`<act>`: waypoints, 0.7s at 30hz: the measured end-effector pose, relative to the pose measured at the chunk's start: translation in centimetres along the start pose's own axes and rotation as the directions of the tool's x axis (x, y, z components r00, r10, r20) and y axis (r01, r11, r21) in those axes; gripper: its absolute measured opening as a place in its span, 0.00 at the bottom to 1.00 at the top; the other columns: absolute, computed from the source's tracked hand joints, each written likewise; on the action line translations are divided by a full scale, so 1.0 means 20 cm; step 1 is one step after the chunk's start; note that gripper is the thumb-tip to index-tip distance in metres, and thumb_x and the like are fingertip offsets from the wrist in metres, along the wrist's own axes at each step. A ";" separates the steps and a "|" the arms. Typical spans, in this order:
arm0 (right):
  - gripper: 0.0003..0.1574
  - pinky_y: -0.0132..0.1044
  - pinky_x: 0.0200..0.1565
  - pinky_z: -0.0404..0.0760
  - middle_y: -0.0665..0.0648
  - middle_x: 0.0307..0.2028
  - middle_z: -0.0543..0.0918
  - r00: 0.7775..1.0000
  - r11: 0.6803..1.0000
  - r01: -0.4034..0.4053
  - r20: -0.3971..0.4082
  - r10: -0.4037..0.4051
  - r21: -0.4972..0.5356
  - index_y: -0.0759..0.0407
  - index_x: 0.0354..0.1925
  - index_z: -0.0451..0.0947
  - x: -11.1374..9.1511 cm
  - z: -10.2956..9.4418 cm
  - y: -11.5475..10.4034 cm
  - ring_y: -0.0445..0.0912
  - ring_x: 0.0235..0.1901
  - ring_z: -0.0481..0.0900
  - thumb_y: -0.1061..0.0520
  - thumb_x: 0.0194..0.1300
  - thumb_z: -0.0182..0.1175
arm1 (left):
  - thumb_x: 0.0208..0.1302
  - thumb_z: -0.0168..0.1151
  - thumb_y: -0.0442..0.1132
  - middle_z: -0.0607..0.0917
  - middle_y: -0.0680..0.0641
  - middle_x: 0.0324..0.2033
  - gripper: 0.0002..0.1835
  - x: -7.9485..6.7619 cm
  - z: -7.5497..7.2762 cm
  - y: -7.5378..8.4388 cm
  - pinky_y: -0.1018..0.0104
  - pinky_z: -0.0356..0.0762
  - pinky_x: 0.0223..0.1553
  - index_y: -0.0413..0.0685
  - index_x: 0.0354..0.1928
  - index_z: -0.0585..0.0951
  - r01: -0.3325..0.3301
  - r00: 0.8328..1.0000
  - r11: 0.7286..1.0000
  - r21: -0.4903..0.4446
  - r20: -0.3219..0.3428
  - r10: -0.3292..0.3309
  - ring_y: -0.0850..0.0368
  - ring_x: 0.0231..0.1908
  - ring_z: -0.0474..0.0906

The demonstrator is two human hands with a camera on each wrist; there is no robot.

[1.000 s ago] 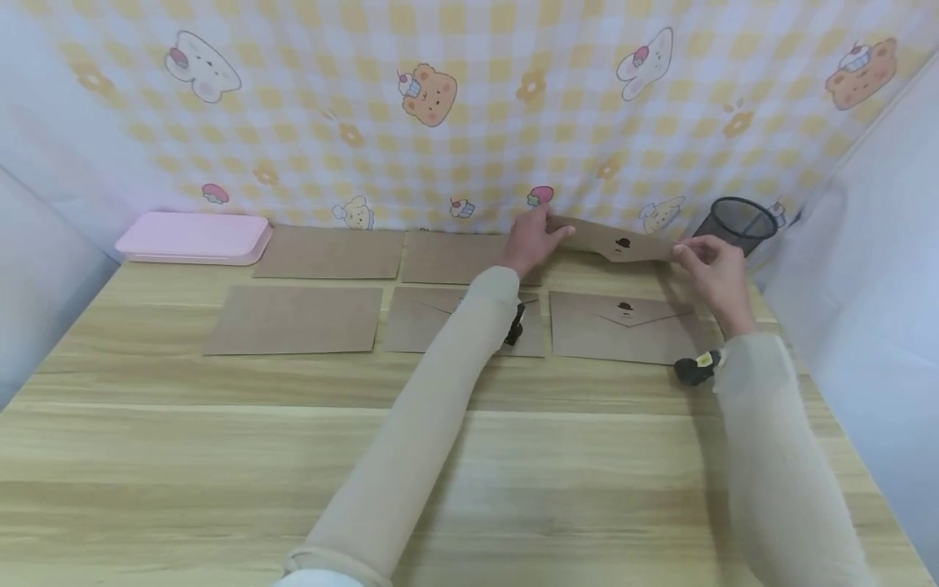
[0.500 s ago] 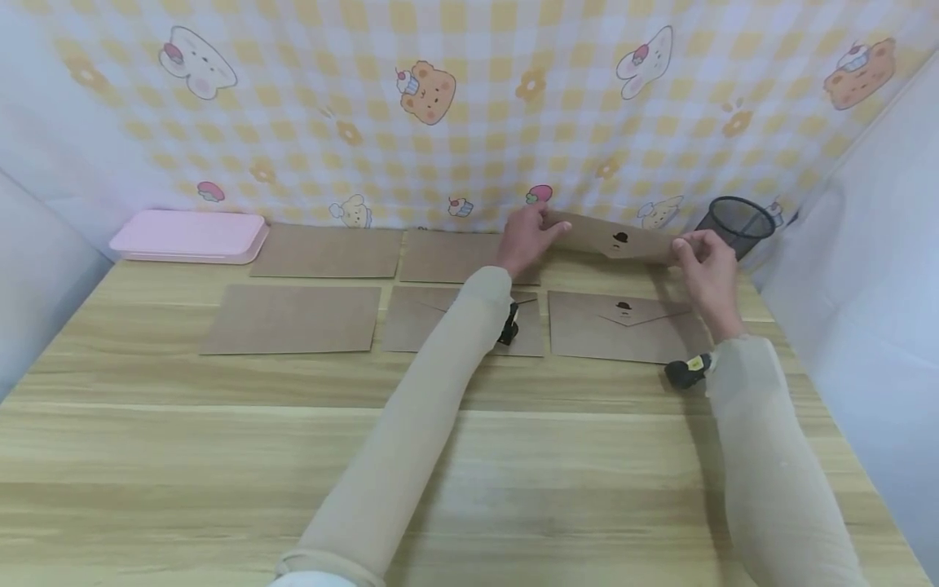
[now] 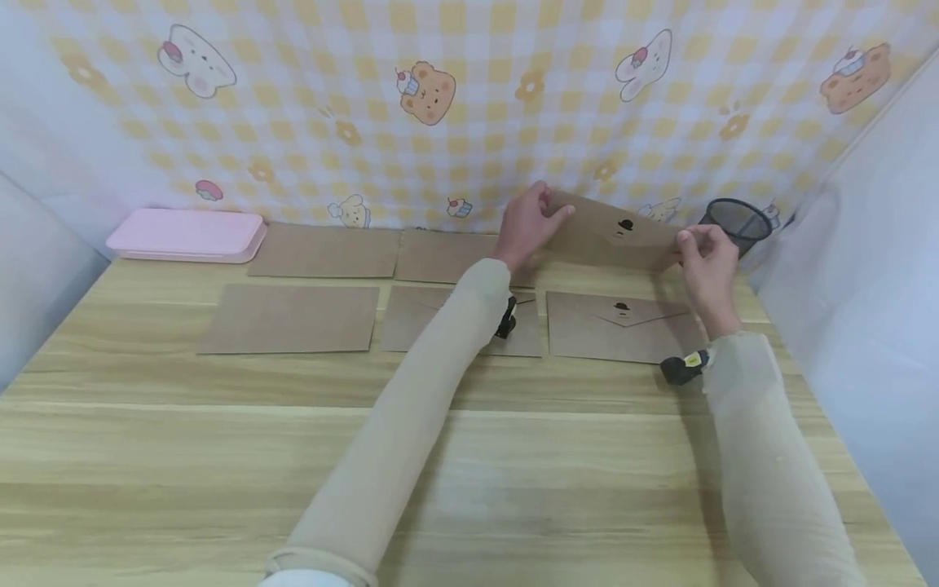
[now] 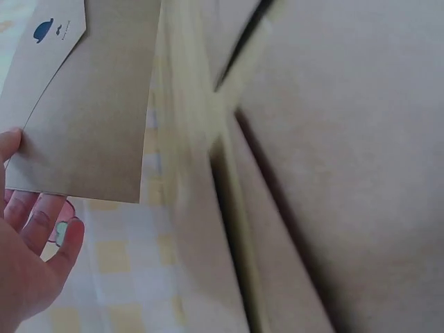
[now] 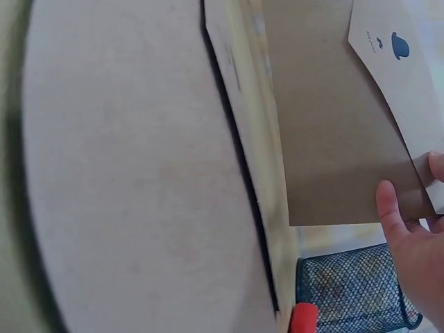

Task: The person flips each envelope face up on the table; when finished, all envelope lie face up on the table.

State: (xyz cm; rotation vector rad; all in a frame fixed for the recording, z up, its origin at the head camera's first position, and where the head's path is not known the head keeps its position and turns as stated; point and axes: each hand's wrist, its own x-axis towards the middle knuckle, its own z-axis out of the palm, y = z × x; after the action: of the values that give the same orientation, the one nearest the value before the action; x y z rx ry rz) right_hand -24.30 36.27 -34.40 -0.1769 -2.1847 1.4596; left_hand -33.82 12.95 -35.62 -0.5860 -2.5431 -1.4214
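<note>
Both hands hold a brown kraft envelope at the back right of the table. Its pointed flap, printed with a small hat and moustache, faces the person. My left hand pinches its left end, thumb in front and fingers behind, as the left wrist view shows. The upper right corner is pinched by my right hand. In the right wrist view the envelope stands tilted up, its flap slightly lifted. Directly in front lies another flap-up envelope, and one more envelope is partly behind the left hand.
More envelopes lie in two rows, including a plain one at the front left. A pink case sits at the back left corner. Behind the right hand stands a black mesh pen cup. A checked cloth hangs behind the table.
The held envelope has been raised and tilted more upright, so more of its front shows. Both hands have risen slightly with it, keeping their grip at its ends.
</note>
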 end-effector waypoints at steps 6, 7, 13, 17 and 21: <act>0.03 0.22 0.29 0.76 0.46 0.27 0.76 1.000 0.999 0.007 -0.019 -0.007 -0.034 0.59 0.36 0.75 0.05 -0.02 0.04 0.36 0.25 0.75 0.60 0.66 0.55 | 0.61 0.62 0.49 0.74 0.49 0.28 0.18 0.00 -0.01 0.03 0.72 0.65 0.28 0.44 0.37 0.67 0.009 1.000 0.999 -0.041 -0.012 -0.009 0.60 0.28 0.68; 0.04 0.22 0.28 0.76 0.45 0.27 0.76 1.000 0.998 -0.002 -0.013 0.001 -0.064 0.58 0.37 0.75 0.06 -0.02 0.04 0.36 0.25 0.75 0.58 0.66 0.55 | 0.61 0.62 0.48 0.73 0.49 0.28 0.18 0.00 -0.01 0.03 0.72 0.65 0.27 0.44 0.38 0.67 0.016 1.000 0.999 -0.043 -0.017 -0.017 0.60 0.26 0.67; 0.14 0.22 0.25 0.74 0.45 0.29 0.75 0.996 0.970 -0.067 0.033 0.077 -0.233 0.58 0.42 0.74 0.09 -0.03 0.06 0.35 0.23 0.73 0.49 0.66 0.54 | 0.61 0.62 0.46 0.67 0.50 0.20 0.22 -0.01 -0.01 0.03 0.70 0.61 0.19 0.46 0.43 0.60 0.029 0.998 0.999 -0.038 -0.058 -0.031 0.60 0.18 0.61; 0.17 0.22 0.25 0.75 0.43 0.28 0.75 0.993 0.963 -0.093 0.047 0.109 -0.251 0.59 0.44 0.74 0.09 -0.04 0.07 0.35 0.24 0.73 0.48 0.66 0.54 | 0.61 0.62 0.42 0.69 0.50 0.24 0.17 -0.02 -0.01 0.02 0.70 0.64 0.25 0.45 0.41 0.63 -0.062 0.998 0.998 0.011 -0.015 0.062 0.58 0.23 0.64; 0.14 0.23 0.25 0.76 0.40 0.26 0.75 0.992 0.964 -0.098 0.052 0.114 -0.248 0.58 0.42 0.75 0.09 -0.06 0.08 0.34 0.24 0.73 0.49 0.66 0.54 | 0.58 0.63 0.36 0.75 0.50 0.41 0.15 -0.02 -0.03 -0.01 0.75 0.66 0.43 0.44 0.43 0.69 -0.199 0.976 0.980 0.029 0.097 0.196 0.59 0.42 0.70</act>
State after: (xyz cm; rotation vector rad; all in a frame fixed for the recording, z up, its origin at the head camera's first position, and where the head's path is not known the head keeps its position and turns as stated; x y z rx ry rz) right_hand -25.62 38.67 -34.87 -0.3400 -2.4397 1.2617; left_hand -33.59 12.25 -35.69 -0.8915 -2.4926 -1.3030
